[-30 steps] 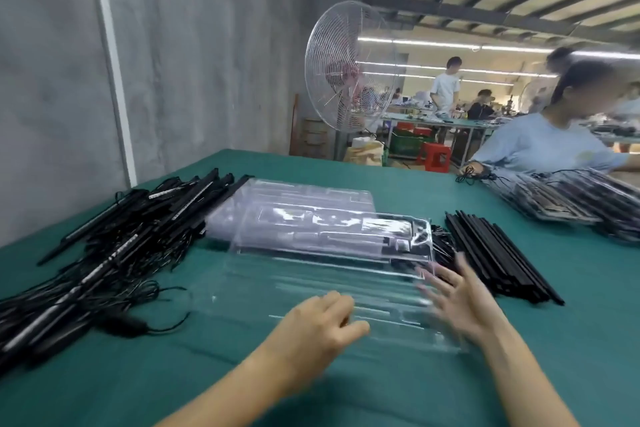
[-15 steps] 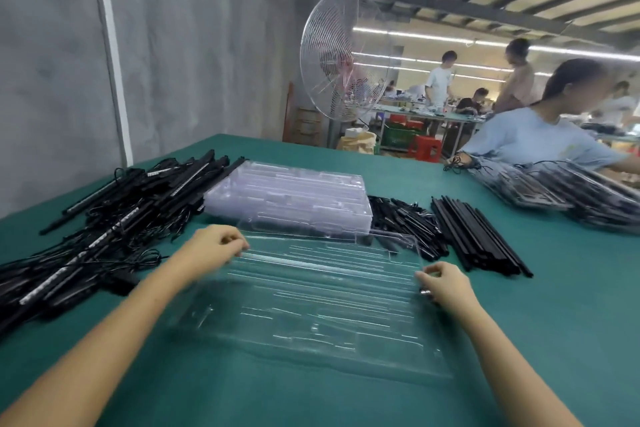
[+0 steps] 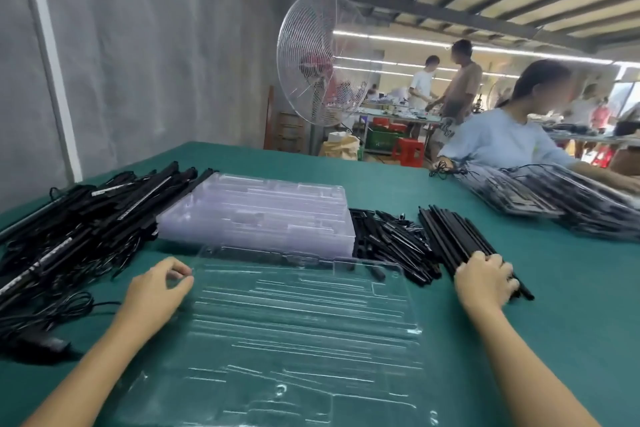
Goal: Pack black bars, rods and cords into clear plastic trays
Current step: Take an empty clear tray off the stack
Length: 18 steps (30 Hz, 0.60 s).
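The right hand (image 3: 485, 282) has left the empty clear tray (image 3: 304, 322), flat on the near bench (image 3: 571, 305), and curls over the black rods (image 3: 457, 232) at right. The left hand (image 3: 157, 291) pinches the tray's far-left corner; loading can probably begin.

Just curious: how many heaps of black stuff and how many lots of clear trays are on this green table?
Heaps of loose black parts: 3 (corded bars, short pieces, rods)
Loose clear tray: 1
Stack of clear trays: 1
Heap of filled trays: 1
Total: 6
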Tool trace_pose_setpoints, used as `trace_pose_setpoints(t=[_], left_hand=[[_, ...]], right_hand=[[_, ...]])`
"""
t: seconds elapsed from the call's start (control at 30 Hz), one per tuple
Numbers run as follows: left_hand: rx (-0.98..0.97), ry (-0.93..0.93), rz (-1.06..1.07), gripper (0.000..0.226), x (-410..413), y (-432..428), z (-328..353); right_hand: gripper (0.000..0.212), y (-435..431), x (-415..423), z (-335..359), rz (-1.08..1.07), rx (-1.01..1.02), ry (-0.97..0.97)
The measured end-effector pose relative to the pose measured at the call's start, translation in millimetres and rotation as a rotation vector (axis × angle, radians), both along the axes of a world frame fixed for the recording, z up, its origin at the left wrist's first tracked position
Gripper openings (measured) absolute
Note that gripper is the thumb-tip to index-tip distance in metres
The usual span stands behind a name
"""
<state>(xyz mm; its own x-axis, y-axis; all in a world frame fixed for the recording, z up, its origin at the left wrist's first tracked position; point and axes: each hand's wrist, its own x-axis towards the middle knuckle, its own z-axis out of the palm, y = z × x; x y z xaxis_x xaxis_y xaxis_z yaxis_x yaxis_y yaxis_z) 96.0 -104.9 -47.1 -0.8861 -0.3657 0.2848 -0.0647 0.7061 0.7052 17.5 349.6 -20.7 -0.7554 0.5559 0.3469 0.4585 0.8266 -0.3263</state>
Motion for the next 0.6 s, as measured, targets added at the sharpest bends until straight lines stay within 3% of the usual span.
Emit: trace_pose_setpoints(t=[0.13,0.37,0.5,0.6], left_hand=[[0.194,0.004,-0.049,0.015,-5,-8,-1],[0.237,0.026,-0.080,0.025,-11,-22,-16],[0.211,0.065,-0.085,0.024,-13,-24,-20],[0.191,0.062,-0.083,0.022,-13,-24,-20]], right_hand=[[0.033,17,-11,-7,-0.027,0.026,-0.093],[0.024,16,-12,0,0.026,-0.010,-0.087],[0.026,13,-7,1,0.026,-0.132,-0.055],[0.011,20,-1,7,0.089,-0.330,0.037]])
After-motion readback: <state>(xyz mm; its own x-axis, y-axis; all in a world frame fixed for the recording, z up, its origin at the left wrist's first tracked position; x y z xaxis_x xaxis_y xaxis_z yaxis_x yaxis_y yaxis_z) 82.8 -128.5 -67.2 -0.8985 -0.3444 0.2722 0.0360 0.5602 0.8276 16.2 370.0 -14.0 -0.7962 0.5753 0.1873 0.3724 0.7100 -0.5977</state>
